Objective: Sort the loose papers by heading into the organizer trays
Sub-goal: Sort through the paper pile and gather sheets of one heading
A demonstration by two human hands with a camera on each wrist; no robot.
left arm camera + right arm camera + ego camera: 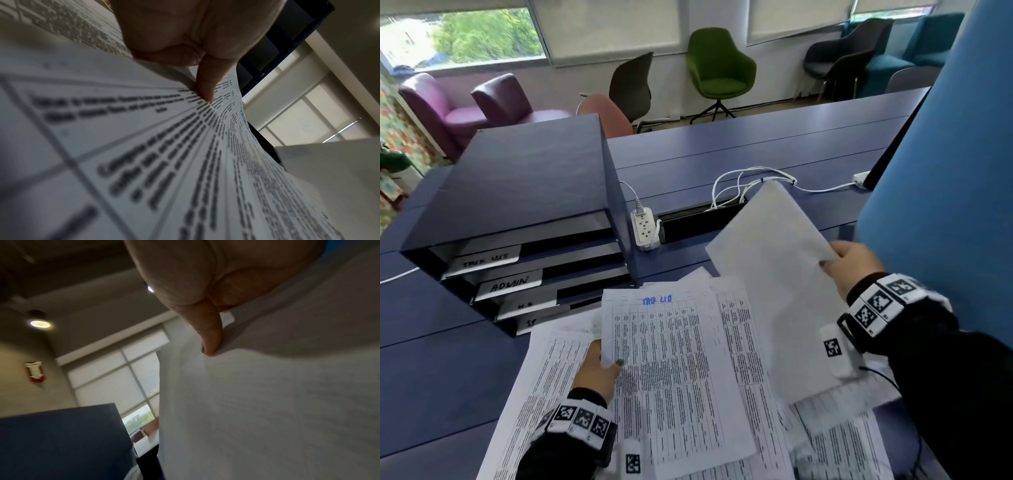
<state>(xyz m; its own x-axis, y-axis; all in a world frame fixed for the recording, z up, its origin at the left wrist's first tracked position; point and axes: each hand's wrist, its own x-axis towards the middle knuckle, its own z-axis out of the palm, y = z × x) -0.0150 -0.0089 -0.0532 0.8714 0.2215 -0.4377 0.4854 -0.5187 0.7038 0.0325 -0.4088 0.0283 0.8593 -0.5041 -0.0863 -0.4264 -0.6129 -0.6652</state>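
Note:
A dark blue organizer (524, 192) stands at the left on the desk, its stacked trays carrying handwritten labels such as "ADMIN" (509, 283). In front of it lies a spread of loose printed papers (835, 442). My left hand (599, 368) pinches the left edge of a printed sheet with a blue handwritten heading (671, 373), thumb on top (205, 87). My right hand (854, 263) pinches the right edge of another sheet (777, 284), lifted and tilted with its blank back toward me; the thumb (211, 337) presses on it.
A white power strip (644, 229) sits beside the organizer, with white cables (750, 185) running from a desk slot. A blue partition (941, 164) rises at the right. Chairs stand beyond the blue desk (756, 150).

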